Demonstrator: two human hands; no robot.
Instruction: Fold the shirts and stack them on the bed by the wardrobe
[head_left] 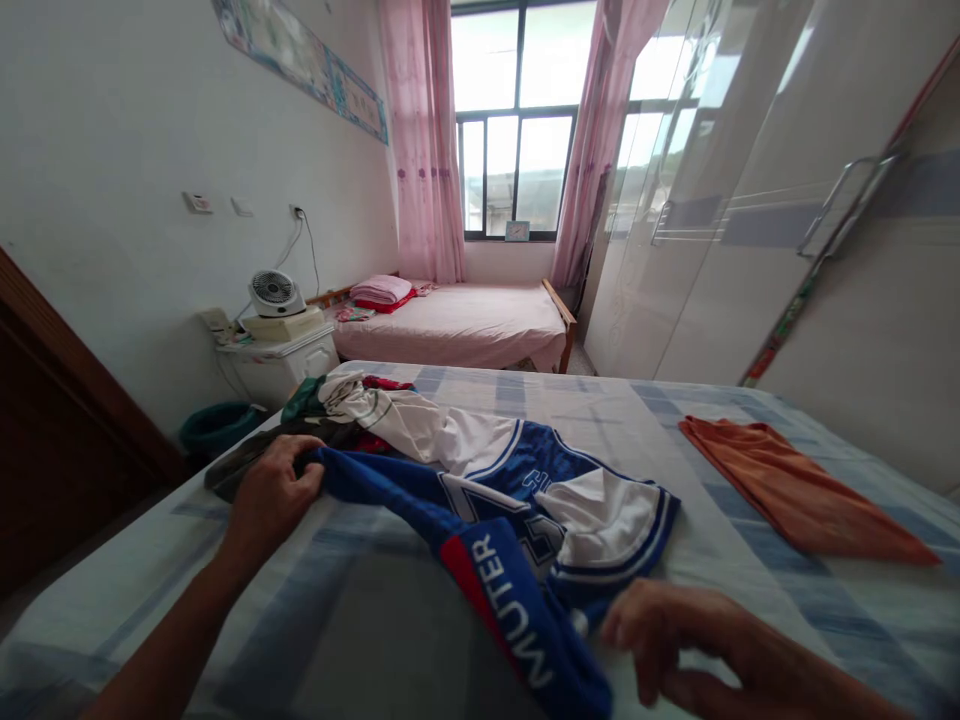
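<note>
Nearest you, your right hand (675, 635) hangs low over the bed sheet (337, 610), blurred and with nothing in it, fingers bent and a gap showing between them and the thumb. Just beside its fingertips, on their left, lies the near end of the blue garment (517, 620) with MUTER lettering; you can't tell whether the fingertips brush it. From there the garment's long axis runs away from you and slants left, ending in your left hand (281, 475), which pinches the far corner between thumb and fingers. So the cloth stretches diagonally between your hands: the left one has hold of it, the right one sits beside its free end.

Beyond that strip, a blue-and-white jersey (615, 520) lies crumpled behind it, with a heap of clothes (405, 420) farther left. An orange cloth (802, 490) lies well apart on the right. Farthest off is a pink-covered bed (480, 325).
</note>
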